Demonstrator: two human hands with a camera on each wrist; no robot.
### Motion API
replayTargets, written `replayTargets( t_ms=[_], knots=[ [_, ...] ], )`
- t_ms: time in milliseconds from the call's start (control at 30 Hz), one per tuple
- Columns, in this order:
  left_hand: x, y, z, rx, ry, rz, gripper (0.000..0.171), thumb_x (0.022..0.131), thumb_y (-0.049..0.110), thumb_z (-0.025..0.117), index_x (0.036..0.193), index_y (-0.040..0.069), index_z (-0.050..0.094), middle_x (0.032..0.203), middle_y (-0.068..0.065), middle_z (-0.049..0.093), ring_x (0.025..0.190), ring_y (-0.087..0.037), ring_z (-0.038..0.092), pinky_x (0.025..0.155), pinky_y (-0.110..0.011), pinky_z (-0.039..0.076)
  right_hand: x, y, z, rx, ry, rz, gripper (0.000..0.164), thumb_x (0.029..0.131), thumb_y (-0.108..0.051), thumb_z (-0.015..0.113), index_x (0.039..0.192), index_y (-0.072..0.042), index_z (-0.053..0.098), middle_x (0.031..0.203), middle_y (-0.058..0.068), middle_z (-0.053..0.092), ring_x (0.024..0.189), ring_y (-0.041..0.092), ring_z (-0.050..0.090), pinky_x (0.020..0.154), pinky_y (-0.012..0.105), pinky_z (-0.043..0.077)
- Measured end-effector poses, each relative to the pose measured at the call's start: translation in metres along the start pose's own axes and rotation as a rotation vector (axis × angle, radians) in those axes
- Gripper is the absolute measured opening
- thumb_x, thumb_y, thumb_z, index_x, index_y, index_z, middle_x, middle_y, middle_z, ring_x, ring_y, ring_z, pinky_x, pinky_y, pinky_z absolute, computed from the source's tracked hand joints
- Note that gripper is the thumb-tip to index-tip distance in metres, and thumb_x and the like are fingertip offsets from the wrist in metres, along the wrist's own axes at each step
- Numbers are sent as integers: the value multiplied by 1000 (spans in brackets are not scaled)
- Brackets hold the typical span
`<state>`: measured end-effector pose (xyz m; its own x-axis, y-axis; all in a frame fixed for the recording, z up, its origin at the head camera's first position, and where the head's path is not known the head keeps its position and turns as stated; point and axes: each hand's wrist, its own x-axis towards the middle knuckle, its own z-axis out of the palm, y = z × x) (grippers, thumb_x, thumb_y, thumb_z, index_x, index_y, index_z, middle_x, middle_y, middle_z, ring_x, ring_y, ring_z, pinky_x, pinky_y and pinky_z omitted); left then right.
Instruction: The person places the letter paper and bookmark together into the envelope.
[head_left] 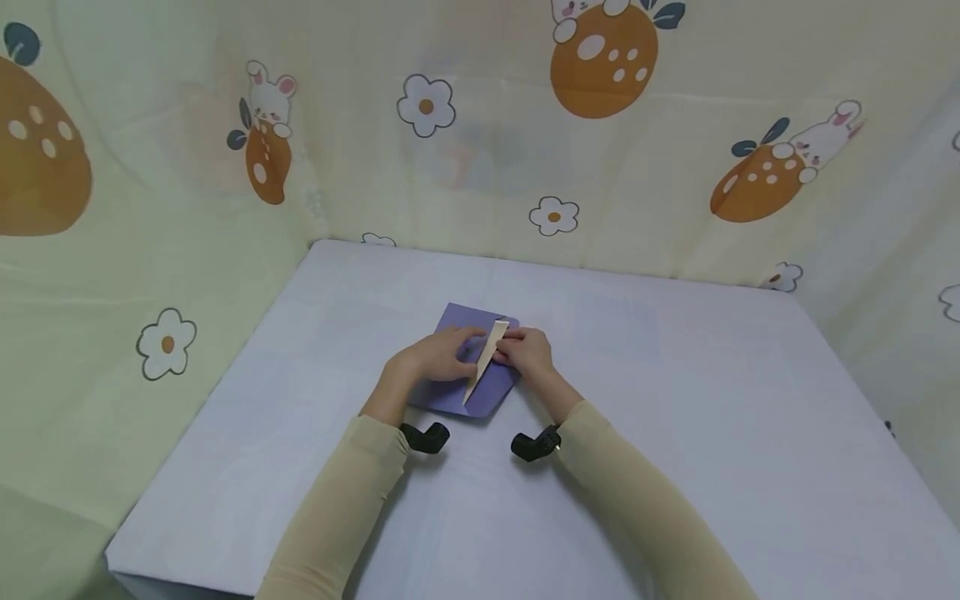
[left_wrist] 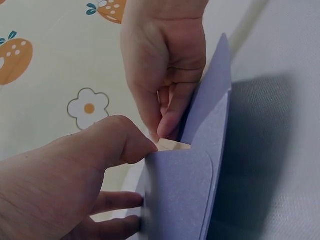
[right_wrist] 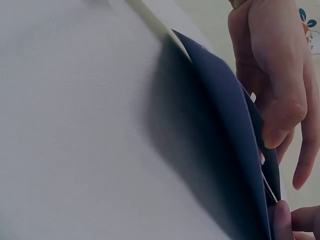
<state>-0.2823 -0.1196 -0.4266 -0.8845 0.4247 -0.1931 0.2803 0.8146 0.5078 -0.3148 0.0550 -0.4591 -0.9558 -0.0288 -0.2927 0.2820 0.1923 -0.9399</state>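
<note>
A purple paper envelope [head_left: 498, 387] lies slantwise on the white table, its opening parted. A narrow beige strip of what looks like card or paper [head_left: 489, 348] shows in the opening. My left hand [head_left: 438, 354] rests over the envelope's left half, thumb on the pocket edge and fingers bent against it. On the other side, my right hand [head_left: 527, 352] has its fingertips bunched at the beige piece. In the left wrist view, the right thumb and fingers meet by the beige corner [left_wrist: 172, 144]. The right wrist view shows the envelope [right_wrist: 225, 95] edge-on, hiding most of the beige piece.
White cloth covers the tabletop [head_left: 675, 400] around the envelope. Behind and at the sides hangs a pale curtain [head_left: 487, 167] with flowers and rabbits. A black wrist camera is strapped at each cuff, one left [head_left: 426, 437], one right [head_left: 536, 445].
</note>
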Motion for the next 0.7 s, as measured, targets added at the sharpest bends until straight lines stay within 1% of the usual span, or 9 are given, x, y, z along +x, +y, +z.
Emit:
replayTargets(
  t_ms=[133,333,467,500,600,667,700],
  knots=[
    [-1,-1,-1,6,10,6,65,88,30,62,146,19,36,148,-8,41,139,-24,34,113,-42,29,2,-5,3,-72,-11,-32,29,87,-1,60,115,9,61,107,23,66,57,2,62,61,16,54],
    [-3,-1,-2,-11,9,9,64,88,31,61,146,20,36,148,-9,40,139,-25,34,112,-44,31,3,-7,8,-181,-14,-53,28,86,-3,61,112,6,65,101,20,70,56,1,62,60,16,54],
    [-4,-1,-2,-12,11,8,64,88,31,61,146,21,36,147,-10,41,138,-25,36,111,-44,32,4,-8,10,-214,-31,-59,29,90,-4,57,116,6,63,95,16,71,57,1,61,61,15,53],
    [-4,-1,-2,-7,11,10,64,88,31,61,146,21,36,147,-10,41,138,-25,36,111,-44,32,4,-9,10,-216,-39,-57,29,91,-5,55,117,6,63,90,13,71,57,0,61,60,14,53],
    [-2,-2,-1,3,12,15,64,88,32,62,146,22,37,147,-9,41,138,-25,36,111,-43,32,3,-13,10,-172,-67,-25,33,92,-3,48,121,8,59,77,4,65,57,0,58,62,13,51],
    [-1,-3,0,9,12,16,64,88,33,62,146,22,37,148,-9,41,139,-24,35,112,-43,31,0,-17,9,-129,-64,6,34,91,-3,46,120,10,59,71,-1,60,58,0,57,62,13,50],
    [0,-3,0,13,12,17,64,88,33,62,146,22,37,147,-9,41,139,-24,35,112,-43,31,-2,-20,9,-104,-58,22,35,90,-3,46,119,11,59,70,-2,59,59,1,57,63,13,50]
  ],
)
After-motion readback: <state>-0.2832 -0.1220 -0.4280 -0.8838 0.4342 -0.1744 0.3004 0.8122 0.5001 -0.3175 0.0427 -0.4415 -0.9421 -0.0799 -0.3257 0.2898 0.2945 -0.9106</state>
